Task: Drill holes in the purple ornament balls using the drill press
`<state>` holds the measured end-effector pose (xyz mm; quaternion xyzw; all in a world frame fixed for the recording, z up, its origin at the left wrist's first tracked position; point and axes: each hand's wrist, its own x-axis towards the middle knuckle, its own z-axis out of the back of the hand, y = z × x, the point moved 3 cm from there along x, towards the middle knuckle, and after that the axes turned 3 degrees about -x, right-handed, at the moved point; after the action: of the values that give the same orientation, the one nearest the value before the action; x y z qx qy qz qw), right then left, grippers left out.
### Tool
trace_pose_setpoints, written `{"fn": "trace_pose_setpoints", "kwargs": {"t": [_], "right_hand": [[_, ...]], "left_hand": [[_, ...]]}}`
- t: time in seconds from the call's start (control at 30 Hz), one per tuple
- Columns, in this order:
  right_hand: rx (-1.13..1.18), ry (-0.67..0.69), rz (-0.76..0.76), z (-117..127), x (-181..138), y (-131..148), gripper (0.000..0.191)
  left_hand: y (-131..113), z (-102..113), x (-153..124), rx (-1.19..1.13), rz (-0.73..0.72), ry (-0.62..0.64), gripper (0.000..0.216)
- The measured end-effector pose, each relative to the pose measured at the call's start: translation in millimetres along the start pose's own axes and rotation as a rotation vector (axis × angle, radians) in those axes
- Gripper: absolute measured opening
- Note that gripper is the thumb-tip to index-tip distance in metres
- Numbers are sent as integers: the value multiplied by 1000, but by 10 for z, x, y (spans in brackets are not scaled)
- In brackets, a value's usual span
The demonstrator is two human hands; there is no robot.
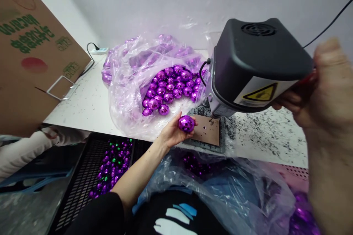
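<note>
A shiny purple faceted ball [186, 123] rests in the fingers of my left hand [174, 132], just left of a brown board [211, 134] with a small hole. The board lies on a metal base under a black machine head [256, 51] that bears a yellow warning label. My right hand [328, 80] is wrapped round a red handle [307, 80] on the machine's right side; part of the handle is hidden by the fingers. Behind my left hand, many more purple balls [173, 86] spill from the mouth of a clear plastic bag [124, 106].
Dark flakes litter the white table [264, 139]. A black crate [71, 187] with purple and green balls stands below at left. A cardboard box [33, 51] and a power strip [100, 50] are at the left. Another person's sleeve [22, 154] shows there. Clear plastic [220, 187] covers my lap.
</note>
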<state>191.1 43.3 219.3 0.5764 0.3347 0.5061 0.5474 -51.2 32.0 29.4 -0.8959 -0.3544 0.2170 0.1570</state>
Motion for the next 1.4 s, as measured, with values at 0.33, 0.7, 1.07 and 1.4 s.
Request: {"fn": "trace_pose_setpoints", "kwargs": {"t": [0.33, 0.7, 1.07, 1.4], "right_hand": [[9, -28, -60, -24, 8, 48, 25], [39, -37, -25, -4, 7, 18, 17], [33, -59, -35, -9, -14, 28, 22], [64, -51, -11, 3, -2, -37, 33]], "left_hand": [[161, -64, -61, 10, -26, -128, 50], [143, -48, -1, 34, 59, -165, 57], [111, 60, 104, 199, -72, -192, 37], [68, -5, 273, 960, -324, -319, 43]]}}
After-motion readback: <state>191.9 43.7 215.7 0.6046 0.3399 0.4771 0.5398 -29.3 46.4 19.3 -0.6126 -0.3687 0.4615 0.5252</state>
